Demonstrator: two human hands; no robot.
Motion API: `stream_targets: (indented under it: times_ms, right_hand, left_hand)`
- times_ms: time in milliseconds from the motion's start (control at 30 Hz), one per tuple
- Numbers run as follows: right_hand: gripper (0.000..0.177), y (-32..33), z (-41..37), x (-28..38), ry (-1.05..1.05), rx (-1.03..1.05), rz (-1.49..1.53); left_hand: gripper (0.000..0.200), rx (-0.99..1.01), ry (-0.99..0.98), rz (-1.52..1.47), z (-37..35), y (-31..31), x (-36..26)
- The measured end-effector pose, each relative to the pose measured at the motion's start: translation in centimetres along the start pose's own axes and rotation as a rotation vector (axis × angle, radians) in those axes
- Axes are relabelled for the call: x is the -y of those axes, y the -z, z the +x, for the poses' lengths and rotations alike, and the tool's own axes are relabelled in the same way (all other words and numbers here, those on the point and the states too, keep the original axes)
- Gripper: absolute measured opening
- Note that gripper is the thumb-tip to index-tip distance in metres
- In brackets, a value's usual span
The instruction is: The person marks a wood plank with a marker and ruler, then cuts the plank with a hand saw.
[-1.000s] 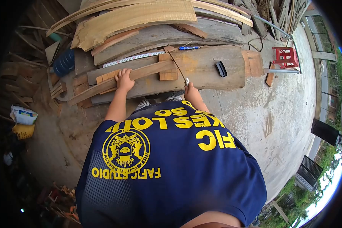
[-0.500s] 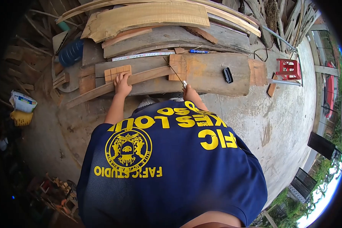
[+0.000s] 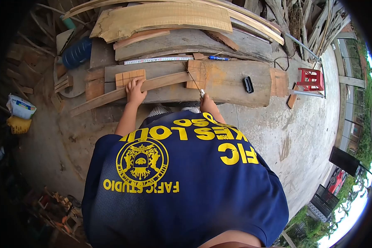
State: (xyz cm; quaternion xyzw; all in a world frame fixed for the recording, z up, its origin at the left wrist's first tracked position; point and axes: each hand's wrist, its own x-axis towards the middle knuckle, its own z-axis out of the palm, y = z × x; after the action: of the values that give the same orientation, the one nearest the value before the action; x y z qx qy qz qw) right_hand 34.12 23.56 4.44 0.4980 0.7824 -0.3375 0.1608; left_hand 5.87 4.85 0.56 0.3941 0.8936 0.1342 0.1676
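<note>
My left hand is closed over a long wooden strip, pressing it against a small light wooden block. My right hand grips the pale handle of a thin saw, seen almost edge-on. Its narrow blade crosses the right end of the strip, over a second wooden block. Both blocks rest on a wide weathered plank that serves as a bench. The strip's left end sticks out past the plank's near edge, over the floor.
A tape measure lies behind the strip, with a blue marker nearby. A black oblong object sits on the plank's right part. Boards are stacked beyond. A red stool stands right, a blue water bottle left.
The view shifts slightly, and my right hand with the saw comes a little nearer to me. My left hand stays on the strip. A red car outside has moved along the road.
</note>
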Motion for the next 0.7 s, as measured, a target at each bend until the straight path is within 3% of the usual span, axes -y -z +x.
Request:
stream_targets:
  times_ms: [167, 300, 467, 700]
  right_hand:
    - [0.029, 0.2, -0.1, 0.5, -0.049, 0.023, -0.027]
    - [0.028, -0.6, -0.1, 0.3, -0.018, -0.004, 0.005]
    - [0.027, -1.1, -0.4, 1.5, -0.031, -0.018, 0.021]
    - [0.028, -3.8, 0.0, 3.1, -0.059, -0.034, 0.081]
  left_hand:
    - [0.066, 0.011, 0.034, -0.014, -0.2, 1.6, -0.6]
    - [0.064, -0.068, 0.037, 0.028, 1.4, -1.0, 0.7]
    - [0.051, -0.121, 0.071, 0.121, 3.7, -1.7, 0.8]
    - [0.053, -0.144, -0.026, 0.287, 2.2, -0.3, 4.7]
